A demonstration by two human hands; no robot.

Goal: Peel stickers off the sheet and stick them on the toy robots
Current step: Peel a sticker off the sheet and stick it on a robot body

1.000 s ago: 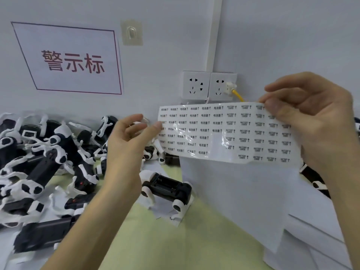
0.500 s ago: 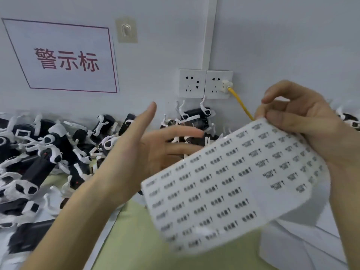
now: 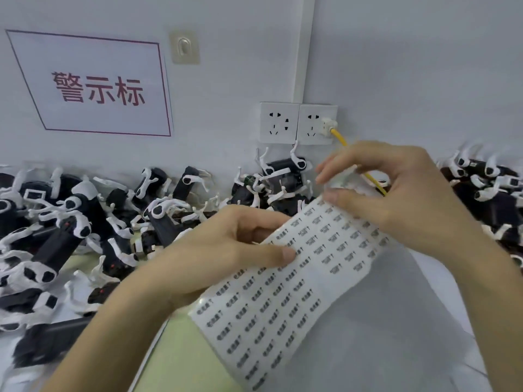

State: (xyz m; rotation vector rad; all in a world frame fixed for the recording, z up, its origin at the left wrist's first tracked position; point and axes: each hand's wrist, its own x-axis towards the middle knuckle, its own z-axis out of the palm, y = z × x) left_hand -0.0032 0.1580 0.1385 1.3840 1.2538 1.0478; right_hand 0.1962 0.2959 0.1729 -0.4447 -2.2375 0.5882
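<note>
Two hands hold one sticker sheet (image 3: pixel 283 301) in the air above the tabletop (image 3: pixel 181 360), and it slants from the lower middle of the view up toward the right. The left hand (image 3: pixel 215 261) has its grip pinching the sheet's left edge about midway along, thumb flat on the printed face and the other fingers curled behind. The right hand (image 3: pixel 402 205) has its grip pinching the far upper corner, thumb on the printed face and forefinger raised above it (whether one sticker is already lifted there cannot be told, as that corner is blurred). The sheet carries many rows of small printed labels, and a bare patch at its right edge suggests some are gone. Toy robots (image 3: pixel 85 222), black with white limbs, lie heaped along the wall; none is in hand or touching the sheet. In my judgement the sheet is thin, light and limp, so it needs holding at two points or laying flat, and its backing looks glossy and probably slick. The stickers are small and flimsy and are likely to curl or cling to themselves. Each is best taken by a corner raised with a fingernail, touching little of the adhesive. The robots look like rigid plastic with thin limbs that could snag, so each is best held by its black body.
</note>
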